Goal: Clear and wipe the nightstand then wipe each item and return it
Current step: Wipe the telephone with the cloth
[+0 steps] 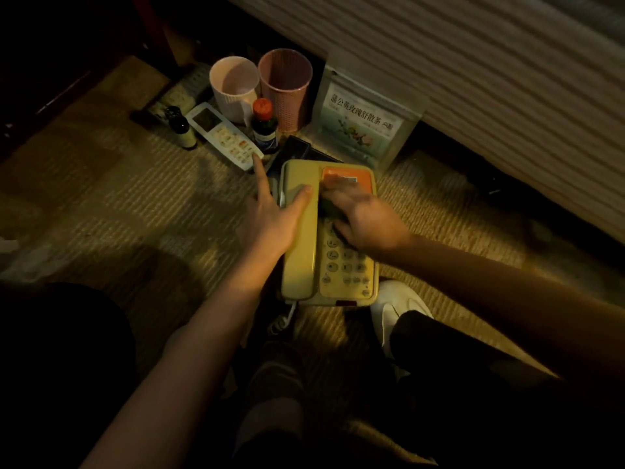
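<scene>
A beige desk telephone with an orange label panel lies on the carpet in front of me. My left hand rests flat on its handset, thumb on top and index finger stretched out. My right hand presses a dark cloth onto the keypad area, fingers spread and blurred. Behind the phone stand a white remote, a white cup, a pink mesh cup, an orange-capped bottle, a small dark bottle and a tea box.
A striped bed side runs along the right. A dark flat object lies just behind the phone. My white shoe sits by the phone's near right corner, and its coiled cord trails towards me. Dark furniture stands at the left.
</scene>
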{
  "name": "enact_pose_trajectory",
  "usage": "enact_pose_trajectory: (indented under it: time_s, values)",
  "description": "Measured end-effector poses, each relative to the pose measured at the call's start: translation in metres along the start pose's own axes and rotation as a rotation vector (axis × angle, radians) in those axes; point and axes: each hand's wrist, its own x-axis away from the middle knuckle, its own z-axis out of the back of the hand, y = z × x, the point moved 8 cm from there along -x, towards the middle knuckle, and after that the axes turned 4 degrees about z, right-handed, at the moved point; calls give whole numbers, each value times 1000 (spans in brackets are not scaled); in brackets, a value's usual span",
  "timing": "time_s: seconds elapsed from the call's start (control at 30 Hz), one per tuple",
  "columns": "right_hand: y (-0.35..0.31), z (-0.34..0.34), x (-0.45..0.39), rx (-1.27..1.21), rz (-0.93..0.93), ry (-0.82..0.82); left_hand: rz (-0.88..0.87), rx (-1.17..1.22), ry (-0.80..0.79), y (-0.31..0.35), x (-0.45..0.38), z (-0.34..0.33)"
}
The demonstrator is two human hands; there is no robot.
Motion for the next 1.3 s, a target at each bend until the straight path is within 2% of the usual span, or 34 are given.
enact_pose_trajectory:
  time_s: [0.1, 0.2, 0.33, 0.43, 0.47, 0.6, 0.7, 0.8, 0.87, 1.0, 1.07, 1.13, 1.2, 1.3]
  values:
    - [18, 20, -32, 19, -116, 39, -2, 57, 2, 2, 0, 1]
    - [15, 19, -29, -1, -111, 42, -12, 81, 23, 3, 2, 2]
    - [-6, -3, 16, -74, 123, 16, -9, 109, 24, -1, 2, 3]
    - [1, 3, 22, -104, 247, 28, 0, 146, 15, -4, 0, 2]
    - [7, 9, 14, -107, 239, 53, -9, 160, 15, -4, 0, 1]
    - [57, 27, -28, -118, -79, 172, -26, 193, 31, -3, 1, 3]
    - [60, 24, -22, -128, -105, 160, -13, 189, 46, -1, 5, 3]
    - [25, 9, 20, -171, 48, 149, 11, 174, 50, -2, 5, 5]
    - [5, -6, 48, -208, 148, 61, 17, 185, 55, -4, 4, 5]
    - [16, -4, 43, -150, 328, -76, -8, 221, 63, -3, 3, 3]
    - [37, 13, 17, -128, 248, 29, -20, 230, 54, -2, 2, 4]
    - [66, 29, -10, -146, 20, 134, -15, 228, 55, -2, 1, 4]
    - [82, 31, -20, -171, -106, 167, -2, 231, 55, -2, 2, 3]
    - [70, 26, 3, -115, -8, 173, -4, 221, 56, 0, 4, 3]
